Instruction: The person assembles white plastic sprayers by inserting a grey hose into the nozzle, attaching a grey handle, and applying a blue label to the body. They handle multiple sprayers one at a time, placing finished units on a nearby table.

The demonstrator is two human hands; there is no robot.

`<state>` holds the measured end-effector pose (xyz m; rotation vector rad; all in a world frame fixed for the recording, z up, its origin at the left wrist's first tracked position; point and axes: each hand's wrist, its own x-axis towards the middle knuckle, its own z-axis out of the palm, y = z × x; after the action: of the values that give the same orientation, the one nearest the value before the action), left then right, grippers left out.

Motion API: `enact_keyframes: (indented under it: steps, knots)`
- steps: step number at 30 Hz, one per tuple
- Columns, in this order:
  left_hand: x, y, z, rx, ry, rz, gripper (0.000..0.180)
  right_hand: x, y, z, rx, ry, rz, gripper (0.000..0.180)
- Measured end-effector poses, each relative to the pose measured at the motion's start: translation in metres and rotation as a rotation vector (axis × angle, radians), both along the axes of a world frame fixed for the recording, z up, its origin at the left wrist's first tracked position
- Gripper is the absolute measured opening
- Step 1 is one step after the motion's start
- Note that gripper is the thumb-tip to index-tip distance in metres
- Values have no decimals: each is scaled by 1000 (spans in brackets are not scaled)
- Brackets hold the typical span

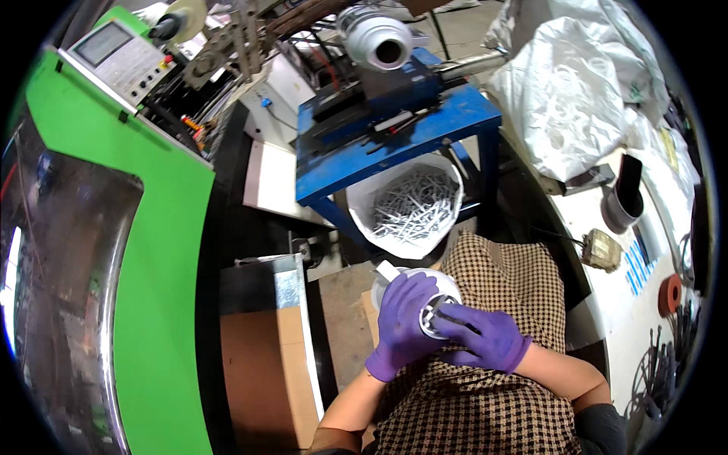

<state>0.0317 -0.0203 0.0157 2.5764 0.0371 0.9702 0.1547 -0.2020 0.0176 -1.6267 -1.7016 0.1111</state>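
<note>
My left hand (408,322), in a purple glove, is wrapped round a white plastic pipe fitting (425,324) above my lap. The fitting's round mouth faces my right hand, and dark and white bits show inside it. A white tab (387,271) sticks up past my left fingertips. At that mouth my right hand (485,340), also in a purple glove, has its fingers curled. Whatever they pinch is hidden. Just beyond my left hand shows part of a white round container (449,283).
A blue metal table (455,114) carries a machine, with a white bucket (362,220) of thin white plastic scraps below. A green machine (163,265) stands left, beside an open cardboard box (292,364). On the right, a white worktop (591,220) bears a large bag (565,98) of white rings.
</note>
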Motion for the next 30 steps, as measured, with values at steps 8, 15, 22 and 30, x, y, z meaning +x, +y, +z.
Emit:
enact_keyframes:
  steps: [8,15,22,30]
  knots:
    - [31,-27,-16,42,129,-78,57,2,-7,-45,-361,-72,-162,56]
    - [43,-30,-12,139,75,-78,38,7,-19,-24,-286,-44,-214,44]
    - [47,-24,-23,247,167,-140,50,16,-17,-41,-386,534,-29,63]
    - [104,90,-21,-176,6,195,79,35,-30,15,12,663,-238,59]
